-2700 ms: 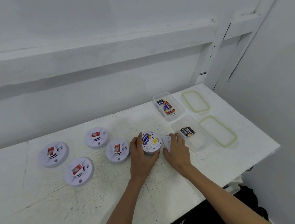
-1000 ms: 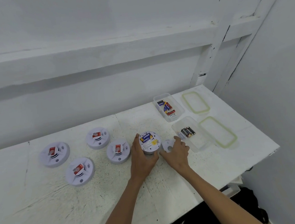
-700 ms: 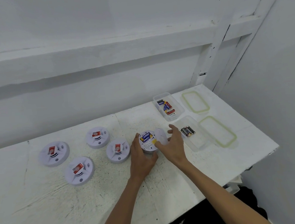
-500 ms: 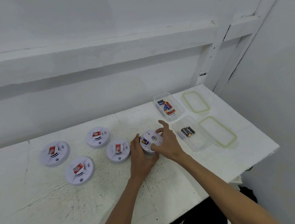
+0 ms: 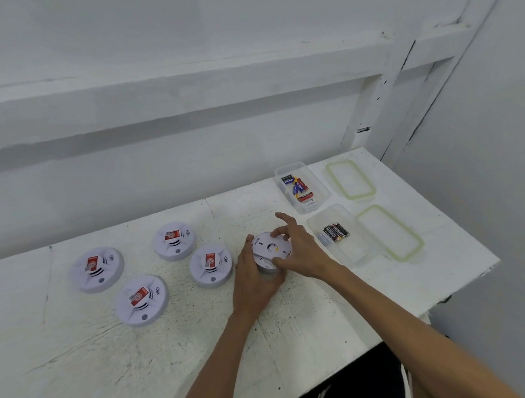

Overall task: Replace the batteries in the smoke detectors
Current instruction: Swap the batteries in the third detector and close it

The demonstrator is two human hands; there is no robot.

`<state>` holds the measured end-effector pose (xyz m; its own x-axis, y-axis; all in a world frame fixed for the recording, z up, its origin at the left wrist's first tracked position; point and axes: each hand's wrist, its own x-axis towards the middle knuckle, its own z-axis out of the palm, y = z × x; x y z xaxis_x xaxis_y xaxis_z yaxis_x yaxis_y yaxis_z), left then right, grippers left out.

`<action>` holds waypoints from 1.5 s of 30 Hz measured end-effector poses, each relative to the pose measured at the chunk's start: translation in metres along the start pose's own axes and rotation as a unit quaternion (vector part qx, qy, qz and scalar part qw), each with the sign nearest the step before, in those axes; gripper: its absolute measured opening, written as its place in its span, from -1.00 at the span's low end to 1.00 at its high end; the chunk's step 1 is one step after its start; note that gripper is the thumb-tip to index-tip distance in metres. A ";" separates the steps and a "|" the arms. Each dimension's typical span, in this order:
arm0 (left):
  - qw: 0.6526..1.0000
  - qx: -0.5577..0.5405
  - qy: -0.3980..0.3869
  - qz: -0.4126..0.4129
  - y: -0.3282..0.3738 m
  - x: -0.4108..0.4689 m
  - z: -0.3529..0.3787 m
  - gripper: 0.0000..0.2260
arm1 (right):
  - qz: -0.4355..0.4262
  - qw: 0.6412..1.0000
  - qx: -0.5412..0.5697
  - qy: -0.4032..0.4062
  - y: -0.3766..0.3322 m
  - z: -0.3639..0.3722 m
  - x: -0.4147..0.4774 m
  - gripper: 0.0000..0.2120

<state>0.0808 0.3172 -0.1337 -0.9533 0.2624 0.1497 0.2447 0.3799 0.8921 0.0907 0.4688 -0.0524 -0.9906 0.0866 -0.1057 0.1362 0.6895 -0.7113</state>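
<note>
A white smoke detector (image 5: 264,264) lies back-up near the middle of the white table (image 5: 296,328). My left hand (image 5: 255,281) grips its left side. My right hand (image 5: 300,252) holds the round white back cover (image 5: 269,248) on top of it, thumb at the near edge and fingers at the far edge. The cover hides the battery compartment. Several more white detectors with red stickers lie face-up to the left, the closest one (image 5: 210,265) beside my left hand.
Two clear plastic boxes stand to the right: the far box (image 5: 302,187) with blue and red batteries, the near box (image 5: 341,235) with dark batteries. Their two green-rimmed lids (image 5: 389,232) lie further right. The table's right edge and a wall corner are close by.
My right hand picked the back cover up from the table beside the detector and set it over the open back, covering the battery. My left hand stayed on the detector.
</note>
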 end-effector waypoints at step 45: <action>0.999 -0.033 -0.027 -0.010 0.000 0.008 0.003 -0.18 | -0.108 0.978 -0.161 -0.073 0.004 -0.017 0.019 -0.40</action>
<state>0.0739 0.3218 -0.1336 -0.9466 0.3034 0.1091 0.2109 0.3266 0.9213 0.0724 0.4850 -0.0457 -0.9804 -0.1742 -0.0917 -0.1108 0.8732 -0.4746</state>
